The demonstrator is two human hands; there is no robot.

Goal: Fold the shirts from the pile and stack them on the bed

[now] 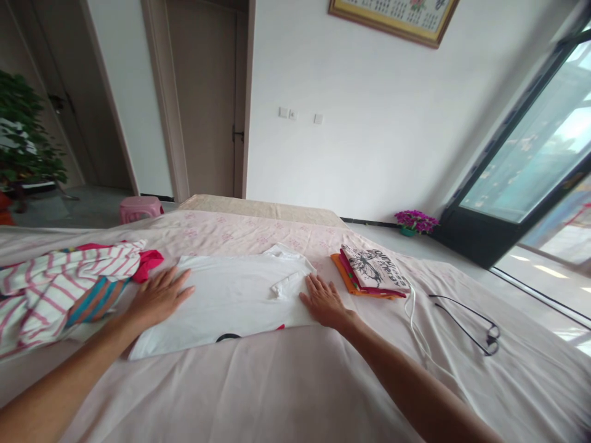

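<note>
pale pink sheet (pixel 277 381) is spreading nearest, a white shirt (pixel 221 301) lying on it at seven o'clock. left hand (pixel 161 296) and right hand (pixel 325 301) are resting at its nine- and three-o'clock ends, fingers flat, gripping nothing; even outward pressing should be preventing creases. framed calligraphy (pixel 392 13) at one o'clock is showing too small for reading; at four, a folded pile (pixel 369 272) is bearing print, only partly legible.

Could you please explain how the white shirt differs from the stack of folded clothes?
The white shirt lies wide and flat, while the folded stack is smaller and layered. The white shirt is mostly plain on its visible side; the folded stack shows orange, red and a black print. The left hand and right hand touch the white shirt, not the folded stack. Both lie on the pink sheet.
</note>
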